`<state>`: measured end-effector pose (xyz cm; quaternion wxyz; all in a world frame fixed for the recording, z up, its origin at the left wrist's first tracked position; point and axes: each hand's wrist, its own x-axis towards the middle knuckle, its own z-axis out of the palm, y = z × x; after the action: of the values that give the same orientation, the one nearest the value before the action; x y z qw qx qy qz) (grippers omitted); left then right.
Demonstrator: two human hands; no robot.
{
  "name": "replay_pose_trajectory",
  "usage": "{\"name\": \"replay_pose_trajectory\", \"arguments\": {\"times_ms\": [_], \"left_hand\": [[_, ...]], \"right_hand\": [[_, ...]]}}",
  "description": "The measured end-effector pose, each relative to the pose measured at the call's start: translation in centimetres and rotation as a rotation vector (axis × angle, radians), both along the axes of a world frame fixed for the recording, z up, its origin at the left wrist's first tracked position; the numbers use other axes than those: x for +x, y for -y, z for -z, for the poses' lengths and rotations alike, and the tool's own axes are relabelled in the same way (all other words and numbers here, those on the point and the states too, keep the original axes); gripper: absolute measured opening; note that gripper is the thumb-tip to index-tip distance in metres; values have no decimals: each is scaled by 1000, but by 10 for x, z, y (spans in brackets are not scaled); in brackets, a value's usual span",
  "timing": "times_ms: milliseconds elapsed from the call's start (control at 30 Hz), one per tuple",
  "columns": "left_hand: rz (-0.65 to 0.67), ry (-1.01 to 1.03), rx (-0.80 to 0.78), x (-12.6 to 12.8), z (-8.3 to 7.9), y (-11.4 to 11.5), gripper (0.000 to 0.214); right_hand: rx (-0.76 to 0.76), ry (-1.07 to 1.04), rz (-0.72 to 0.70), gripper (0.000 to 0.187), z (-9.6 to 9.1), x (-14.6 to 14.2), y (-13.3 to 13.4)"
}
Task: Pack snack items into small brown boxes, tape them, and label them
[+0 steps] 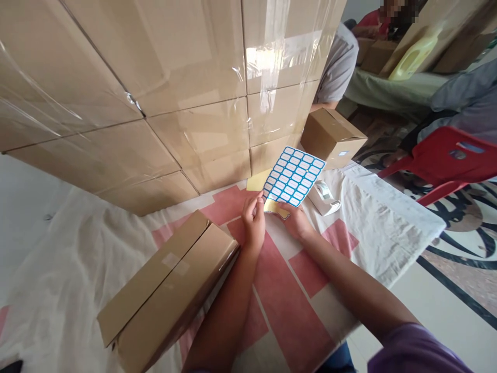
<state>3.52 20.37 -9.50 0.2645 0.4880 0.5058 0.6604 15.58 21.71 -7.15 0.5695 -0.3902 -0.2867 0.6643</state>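
Note:
A sheet of blue-bordered sticker labels (297,176) is tilted up above the table, its lower strip showing bare yellow backing. My right hand (298,221) grips it along the lower edge, thumb on the front. At the sheet's lower left corner, my left hand (254,220) is closed, thumb and fingertips pinched on the edge. Whether a loose label sits in that pinch is too small to tell. A closed cardboard box (166,290) lies to the left of my left forearm. Just beyond my right hand is a small white device (325,199) resembling a label printer.
Taped cardboard cartons (198,103) form a tall wall behind the table. The tablecloth (388,217) is cream with red patches. A smaller box (334,134) stands at the back right, near a person's grey sleeve (339,67). A red chair (446,160) is beyond the right edge.

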Motion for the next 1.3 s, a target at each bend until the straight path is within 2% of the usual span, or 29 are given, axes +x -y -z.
{"name": "replay_pose_trajectory", "arguments": {"times_ms": [133,400,533,700,833,1000,1300], "left_hand": [[-72,21,-33,-1,2,-2,35],[-21,-52,-39,0,4,-1,20],[-48,-47,-42,-1,5,-3,21],[-59,-23,-43,1,6,-6,20],[-34,-19,-44,3,8,-5,30],[-21,-30,-28,2,9,-3,25],[-14,-82,21,-2,1,0,23]], "right_hand": [[-23,47,-36,52,-7,9,-4],[40,73,-113,49,-5,11,-4],[14,98,-113,50,-1,13,-6],[21,108,-151,51,-6,17,-7],[6,94,-133,51,-10,16,-7],[7,39,-157,51,-8,15,-7],[11,80,-161,51,-9,15,-9]]}}
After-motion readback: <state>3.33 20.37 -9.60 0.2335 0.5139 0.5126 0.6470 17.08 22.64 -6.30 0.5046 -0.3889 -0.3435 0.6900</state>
